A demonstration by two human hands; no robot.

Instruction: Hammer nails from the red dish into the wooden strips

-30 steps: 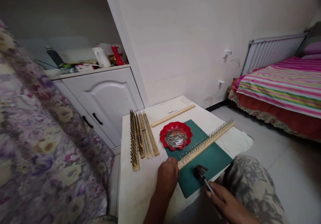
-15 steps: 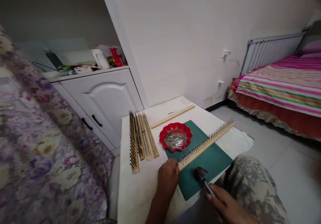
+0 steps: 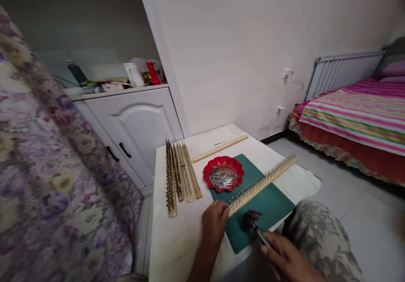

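Pinches the nail-studded strip (image 3: pixel 262 186) in the left hand (image 3: pixel 215 221) at lower centre, likely to steady it, while gripping the hammer (image 3: pixel 252 222) in the right hand (image 3: pixel 280 250).

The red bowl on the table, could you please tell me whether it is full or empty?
Partly filled: loose nails lie heaped in the middle of the red bowl, leaving bare red around them.

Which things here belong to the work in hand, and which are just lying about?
Likely in the work: hammer, nail-studded strip, green mat, red bowl, nails, other wooden strips.
Probably just lying about: white container, dark bottle, striped bedding.
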